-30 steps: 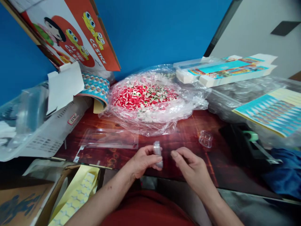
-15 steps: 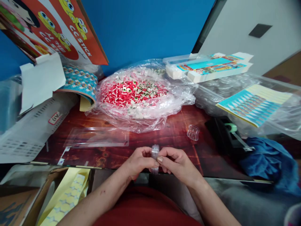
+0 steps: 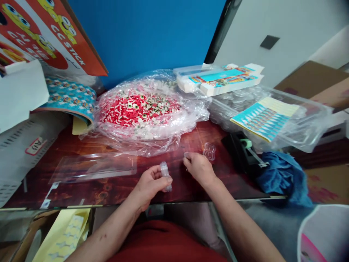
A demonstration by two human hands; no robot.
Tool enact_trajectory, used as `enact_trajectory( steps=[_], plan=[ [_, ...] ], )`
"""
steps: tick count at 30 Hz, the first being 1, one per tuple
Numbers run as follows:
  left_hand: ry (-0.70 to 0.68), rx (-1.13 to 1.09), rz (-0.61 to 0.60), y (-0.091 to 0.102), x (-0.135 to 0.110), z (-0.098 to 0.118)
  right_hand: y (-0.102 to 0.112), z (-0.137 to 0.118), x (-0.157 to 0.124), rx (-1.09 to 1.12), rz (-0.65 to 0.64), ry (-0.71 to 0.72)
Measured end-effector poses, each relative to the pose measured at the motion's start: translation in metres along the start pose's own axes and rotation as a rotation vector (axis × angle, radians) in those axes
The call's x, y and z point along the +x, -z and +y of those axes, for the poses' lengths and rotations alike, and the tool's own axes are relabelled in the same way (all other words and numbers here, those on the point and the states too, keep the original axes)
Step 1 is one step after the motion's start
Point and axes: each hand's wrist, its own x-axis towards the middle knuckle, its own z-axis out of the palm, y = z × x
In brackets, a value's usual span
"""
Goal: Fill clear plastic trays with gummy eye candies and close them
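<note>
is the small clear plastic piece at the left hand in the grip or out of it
In: the left hand is closed on the clear plastic piece, whose ends show above and below the thumb.

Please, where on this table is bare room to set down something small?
The dark red, wood-patterned tabletop is largely bare between the right forearm, black tape dispenser and front edge, and between the left hand, flat clear plastic tray and front edge. Behind is crowded: the clear plastic bag of red and white pieces lies beside the clear plastic bin.
</note>
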Motion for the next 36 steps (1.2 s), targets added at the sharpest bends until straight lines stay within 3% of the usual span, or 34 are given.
enact_trajectory(
  steps=[2, 4, 7, 11, 16, 20, 24, 27, 30, 33, 36],
  plan=[
    [-0.025, 0.03, 0.027, -0.001, -0.002, 0.001, 0.001, -0.005, -0.01, 0.021, -0.035, 0.071],
    [-0.071, 0.067, 0.012, -0.001, -0.004, 0.001, 0.001, -0.013, -0.029, 0.149, -0.199, 0.195],
    [-0.083, 0.085, -0.115, -0.003, -0.007, 0.002, -0.001, -0.022, -0.053, 0.42, -0.406, 0.275],
    [0.012, -0.039, -0.292, -0.005, -0.008, 0.004, -0.006, -0.024, -0.058, 0.706, -0.464, 0.094],
    [0.063, -0.175, -0.211, 0.007, -0.006, 0.004, -0.011, -0.014, -0.044, 0.992, -0.411, -0.143],
    [0.065, -0.091, -0.1, 0.015, -0.011, 0.008, -0.009, -0.012, -0.036, 0.96, -0.465, -0.21],
    [-0.012, -0.068, -0.148, 0.004, -0.017, 0.013, -0.009, -0.023, -0.037, 0.869, -0.529, -0.212],
    [-0.015, -0.06, -0.121, -0.004, -0.018, 0.014, -0.011, -0.029, -0.042, 0.79, -0.56, -0.207],
    [-0.004, -0.103, -0.177, -0.003, -0.018, 0.012, -0.013, -0.029, -0.045, 0.751, -0.593, -0.191],
    [0.027, -0.167, -0.225, 0.003, -0.018, 0.011, -0.012, -0.028, -0.046, 0.806, -0.575, -0.186],
    [0.057, -0.182, -0.183, 0.009, -0.018, 0.012, -0.011, -0.032, -0.046, 0.792, -0.49, -0.165]
  ],
)
